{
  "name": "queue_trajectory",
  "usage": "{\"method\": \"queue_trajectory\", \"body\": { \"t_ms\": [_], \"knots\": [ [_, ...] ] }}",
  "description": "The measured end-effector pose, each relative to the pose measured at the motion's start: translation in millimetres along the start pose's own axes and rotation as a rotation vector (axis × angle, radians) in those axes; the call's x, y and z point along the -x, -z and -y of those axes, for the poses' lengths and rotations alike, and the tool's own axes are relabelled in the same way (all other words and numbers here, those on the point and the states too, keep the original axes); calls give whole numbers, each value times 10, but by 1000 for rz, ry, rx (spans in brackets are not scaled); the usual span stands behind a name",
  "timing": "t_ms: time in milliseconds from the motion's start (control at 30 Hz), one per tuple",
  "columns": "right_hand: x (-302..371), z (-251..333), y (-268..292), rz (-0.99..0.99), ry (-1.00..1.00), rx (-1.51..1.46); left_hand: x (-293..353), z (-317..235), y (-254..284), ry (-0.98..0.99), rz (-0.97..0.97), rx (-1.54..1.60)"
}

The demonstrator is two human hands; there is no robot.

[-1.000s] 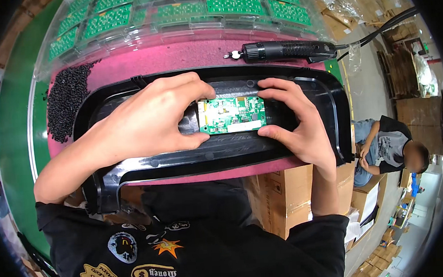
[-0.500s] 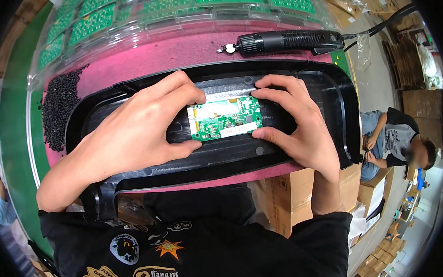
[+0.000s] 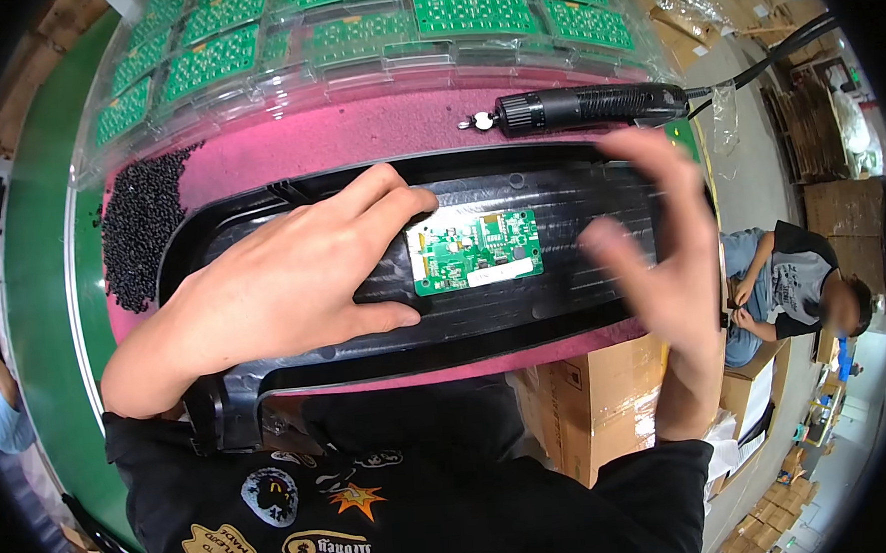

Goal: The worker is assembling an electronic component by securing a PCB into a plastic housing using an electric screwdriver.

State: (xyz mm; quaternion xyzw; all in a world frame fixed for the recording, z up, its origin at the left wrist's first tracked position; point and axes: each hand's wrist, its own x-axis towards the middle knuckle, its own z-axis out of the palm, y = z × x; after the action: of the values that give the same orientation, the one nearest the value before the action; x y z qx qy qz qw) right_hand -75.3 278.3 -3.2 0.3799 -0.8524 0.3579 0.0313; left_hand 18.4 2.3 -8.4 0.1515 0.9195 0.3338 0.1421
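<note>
A green circuit board [image 3: 475, 252] with a white label strip lies flat inside a long black plastic housing [image 3: 573, 270]. My left hand [image 3: 312, 258] rests over the housing's left part, thumb and fingers spread around the board's left end. Whether its fingertips touch the board I cannot tell. Off to the right, my right hand [image 3: 677, 254] is raised over the housing's right end, apart from the board. Motion blurs its fingers, but thumb and fingers stand apart with nothing between them.
Beyond the housing, a black electric screwdriver [image 3: 594, 106] lies on the pink mat [image 3: 355, 121]. A heap of small black screws [image 3: 145, 227] sits at left. Clear trays [image 3: 392, 64] of green boards stand at the back. A co-worker [image 3: 794, 283] sits at right, past cardboard boxes [image 3: 595, 404].
My right hand has left the board's right end and moved right and slightly up. My left hand stays by the board's left end. The whole view has shifted slightly.
</note>
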Motion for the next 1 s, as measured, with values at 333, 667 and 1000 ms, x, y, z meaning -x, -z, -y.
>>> {"method": "queue_trajectory", "body": {
  "t_ms": [333, 667, 1000],
  "knots": [
    [-622, -816, 524, 116, -520, 13, 80, 71, 37, 1, 20, -6],
    [-795, 19, -109, -309, -20, -630, 311, 250, 529, -1, -563, -480],
    [-801, 75, -336, -46, -104, -1235, 902, 955, 510, 490, -558, -632]
  ]
}}
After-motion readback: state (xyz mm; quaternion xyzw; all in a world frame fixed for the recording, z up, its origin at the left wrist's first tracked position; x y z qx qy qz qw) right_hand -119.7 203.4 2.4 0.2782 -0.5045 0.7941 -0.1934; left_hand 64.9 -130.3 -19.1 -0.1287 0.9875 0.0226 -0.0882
